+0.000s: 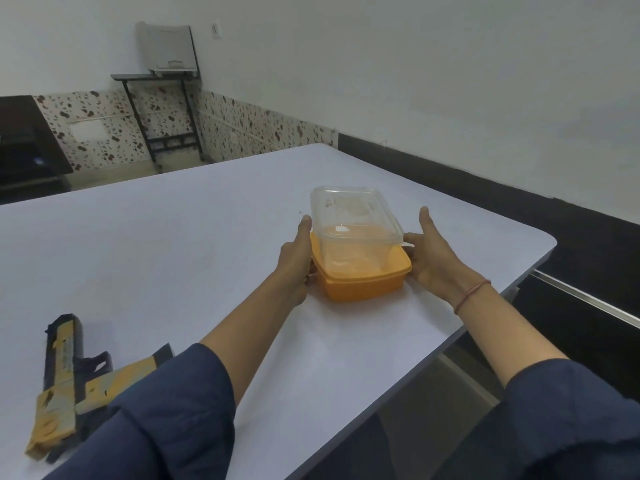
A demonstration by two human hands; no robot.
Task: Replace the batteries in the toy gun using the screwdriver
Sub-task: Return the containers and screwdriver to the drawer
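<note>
The yellow and black toy gun [65,386] lies on its side at the near left of the white table [173,254], partly covered by my left sleeve. Further out, a clear plastic box [353,223] sits on top of an orange lidded box [363,282]. My left hand [296,261] is against the left side of the stack, its thumb along the clear box and its fingers curled at the orange box's edge. My right hand [433,254] is at the right side, its fingertips touching the clear box's rim and its thumb raised free. No screwdriver or batteries show.
The table's right edge [485,317] runs close beside my right forearm, with a dark gap and a metal rail beyond it. A black-framed stand [162,109] and a dark cabinet [24,147] stand on the floor behind the table.
</note>
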